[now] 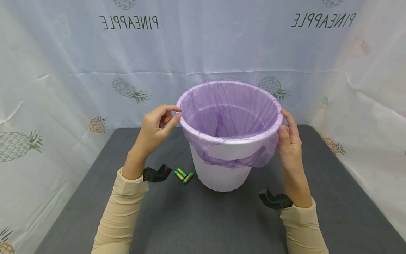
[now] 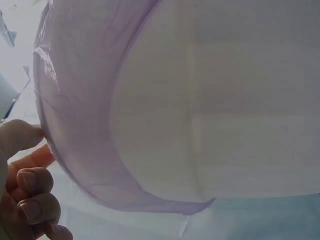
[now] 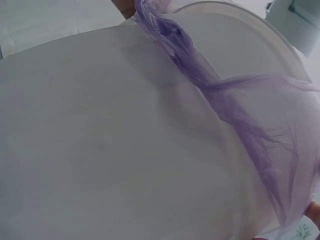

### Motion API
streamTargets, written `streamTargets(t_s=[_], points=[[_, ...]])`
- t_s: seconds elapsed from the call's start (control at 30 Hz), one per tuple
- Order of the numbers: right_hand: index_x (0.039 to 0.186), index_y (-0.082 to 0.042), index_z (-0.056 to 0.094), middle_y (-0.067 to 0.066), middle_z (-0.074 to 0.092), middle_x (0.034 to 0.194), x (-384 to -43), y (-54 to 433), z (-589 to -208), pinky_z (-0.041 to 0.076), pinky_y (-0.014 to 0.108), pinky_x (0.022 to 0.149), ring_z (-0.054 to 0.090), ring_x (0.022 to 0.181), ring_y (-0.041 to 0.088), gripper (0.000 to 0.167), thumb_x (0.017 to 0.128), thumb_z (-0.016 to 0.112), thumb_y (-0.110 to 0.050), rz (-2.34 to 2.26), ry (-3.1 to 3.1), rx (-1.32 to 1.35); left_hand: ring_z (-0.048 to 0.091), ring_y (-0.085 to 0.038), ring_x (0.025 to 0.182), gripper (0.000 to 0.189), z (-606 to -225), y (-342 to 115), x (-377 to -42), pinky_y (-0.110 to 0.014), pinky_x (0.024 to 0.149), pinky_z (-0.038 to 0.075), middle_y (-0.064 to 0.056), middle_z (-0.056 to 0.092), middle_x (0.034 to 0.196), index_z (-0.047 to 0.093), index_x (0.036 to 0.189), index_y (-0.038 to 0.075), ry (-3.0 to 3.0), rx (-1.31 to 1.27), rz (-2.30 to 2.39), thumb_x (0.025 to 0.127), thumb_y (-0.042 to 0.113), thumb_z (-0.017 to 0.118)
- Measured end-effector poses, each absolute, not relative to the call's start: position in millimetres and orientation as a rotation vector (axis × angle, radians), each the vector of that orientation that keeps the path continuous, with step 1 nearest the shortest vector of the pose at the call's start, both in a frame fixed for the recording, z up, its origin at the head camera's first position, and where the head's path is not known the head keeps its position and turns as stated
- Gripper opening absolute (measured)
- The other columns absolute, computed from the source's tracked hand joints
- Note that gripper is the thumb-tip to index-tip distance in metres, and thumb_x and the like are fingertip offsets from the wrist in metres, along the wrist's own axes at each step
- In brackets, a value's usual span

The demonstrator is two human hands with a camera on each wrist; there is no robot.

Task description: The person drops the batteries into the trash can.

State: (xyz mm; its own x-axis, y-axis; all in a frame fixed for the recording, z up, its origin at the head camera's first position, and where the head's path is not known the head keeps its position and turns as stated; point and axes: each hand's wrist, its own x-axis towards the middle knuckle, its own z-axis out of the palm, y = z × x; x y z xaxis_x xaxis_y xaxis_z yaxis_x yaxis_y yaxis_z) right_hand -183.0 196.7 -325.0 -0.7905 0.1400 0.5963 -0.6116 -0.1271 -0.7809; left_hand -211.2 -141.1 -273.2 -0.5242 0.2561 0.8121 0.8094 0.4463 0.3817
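A white trash can (image 1: 222,178) stands upright on the dark table, lined with a thin purple trash bag (image 1: 228,116). The bag folds over the rim all round and hangs in a loose, bunched edge down the outside. At the rim's left side, my left hand (image 1: 157,128) pinches the bagged edge between thumb and index finger (image 2: 32,157), the other fingers curled below. My right hand (image 1: 289,144) holds the bag at the rim's right side, index finger on top and thumb lower outside. The right wrist view shows the bag's bunched purple edge (image 3: 210,90) crossing the can's wall.
Several green and yellow batteries (image 1: 183,175) lie on the table (image 1: 203,225) left of the can's base. White curtains printed with pineapples (image 1: 130,88) hang behind and at both sides. Black wrist cameras (image 1: 275,200) sit on both forearms.
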Motion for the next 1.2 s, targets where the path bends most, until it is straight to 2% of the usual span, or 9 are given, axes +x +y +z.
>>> streamTargets(t_s=[0.33, 0.63, 0.83, 1.2], points=[[0.140, -0.018, 0.046, -0.012, 0.057, 0.083, -183, 197, -324, 0.040, 0.013, 0.060, 0.050, 0.069, -0.001, 0.039, 0.102, 0.046, -0.015, 1.967, -1.610, 0.606, 0.033, -0.003, 0.062, 0.020, -287, -152, -207, -0.019, 0.058, 0.029, -0.002, 0.039, 0.066, 0.066, 0.105, -0.003, -2.022, -0.850, -1.108, 0.085, -0.004, 0.064], [0.141, -0.019, 0.046, -0.012, 0.057, 0.082, -183, 196, -326, 0.038, 0.013, 0.059, 0.048, 0.068, 0.000, 0.039, 0.101, 0.046, -0.015, 1.960, -1.631, 0.538, 0.033, 0.001, 0.060, 0.021, -310, -164, -204, -0.022, 0.056, 0.031, 0.002, 0.040, 0.065, 0.068, 0.105, -0.002, -2.042, -0.795, -1.156, 0.085, -0.008, 0.063], [0.142, -0.018, 0.045, -0.010, 0.057, 0.082, -182, 194, -325, 0.041, 0.014, 0.062, 0.051, 0.071, 0.001, 0.041, 0.101, 0.046, -0.015, 1.964, -1.652, 0.489, 0.033, 0.001, 0.060, 0.021, -322, -169, -200, -0.022, 0.056, 0.031, 0.006, 0.039, 0.066, 0.068, 0.105, -0.001, -2.069, -0.762, -1.197, 0.086, -0.009, 0.062], [0.140, -0.019, 0.047, -0.010, 0.056, 0.082, -183, 194, -325, 0.044, 0.014, 0.066, 0.052, 0.073, 0.001, 0.039, 0.101, 0.047, -0.016, 1.987, -1.616, 0.550, 0.034, 0.003, 0.058, 0.020, -351, -173, -201, -0.018, 0.054, 0.031, 0.004, 0.041, 0.065, 0.069, 0.102, 0.001, -2.113, -0.740, -1.214, 0.086, -0.008, 0.063]])
